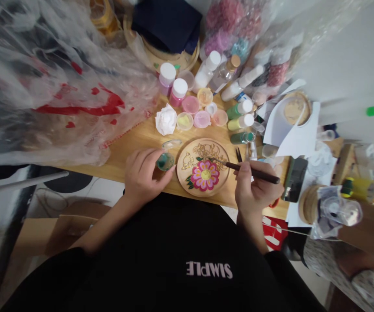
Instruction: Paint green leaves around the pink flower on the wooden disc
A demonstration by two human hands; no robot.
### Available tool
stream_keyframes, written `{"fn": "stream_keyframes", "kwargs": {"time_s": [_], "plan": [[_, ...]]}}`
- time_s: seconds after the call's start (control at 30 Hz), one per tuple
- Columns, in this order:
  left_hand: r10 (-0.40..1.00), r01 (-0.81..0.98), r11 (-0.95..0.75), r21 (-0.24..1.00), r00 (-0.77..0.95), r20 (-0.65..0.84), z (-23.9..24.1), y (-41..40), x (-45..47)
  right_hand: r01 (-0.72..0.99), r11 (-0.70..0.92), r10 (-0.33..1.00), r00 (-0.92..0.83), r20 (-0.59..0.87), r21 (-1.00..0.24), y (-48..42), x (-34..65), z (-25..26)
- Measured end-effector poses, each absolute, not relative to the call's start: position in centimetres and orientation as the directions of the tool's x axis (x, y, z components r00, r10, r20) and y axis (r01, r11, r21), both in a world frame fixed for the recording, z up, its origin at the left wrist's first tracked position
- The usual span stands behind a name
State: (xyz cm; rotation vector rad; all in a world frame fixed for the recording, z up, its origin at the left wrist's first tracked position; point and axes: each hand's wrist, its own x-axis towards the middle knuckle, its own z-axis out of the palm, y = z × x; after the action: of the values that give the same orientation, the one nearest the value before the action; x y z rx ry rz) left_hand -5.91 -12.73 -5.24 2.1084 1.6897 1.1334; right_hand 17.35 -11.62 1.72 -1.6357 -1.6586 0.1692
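A round wooden plate lies on the table in front of me, with a pink flower and green leaves coloured in and gold outlines along its upper part. My right hand grips a dark-handled tool with a thin metal tip. That tip is at a green leaf above the flower; whether it touches the surface I cannot tell. Left of the plate, my left hand has thumb and fingers curled round a small clear cup of green paint. A clear lid lies just behind the cup.
Crumpled white tissue and several small paint cups sit behind the plate. Bottles stand or lie to the right, near black tweezers and a phone. Plastic bags cover the left side.
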Motion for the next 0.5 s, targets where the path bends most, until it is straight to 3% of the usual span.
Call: {"fn": "stream_keyframes", "kwargs": {"time_s": [0.33, 0.5], "plan": [[0.908, 0.722, -0.310, 0.619, 0.030, 0.419, -5.42, -12.78, -5.98, 0.767, 0.183, 0.893, 0.132, 0.431, -0.615, -11.66, 17.42, 1.60], [0.886, 0.754, -0.344, 0.560, 0.063, 0.460, -5.17, -12.63, -5.98, 0.763, 0.194, 0.886, 0.134, 0.444, -0.617, -11.58, 17.43, 1.32]]}}
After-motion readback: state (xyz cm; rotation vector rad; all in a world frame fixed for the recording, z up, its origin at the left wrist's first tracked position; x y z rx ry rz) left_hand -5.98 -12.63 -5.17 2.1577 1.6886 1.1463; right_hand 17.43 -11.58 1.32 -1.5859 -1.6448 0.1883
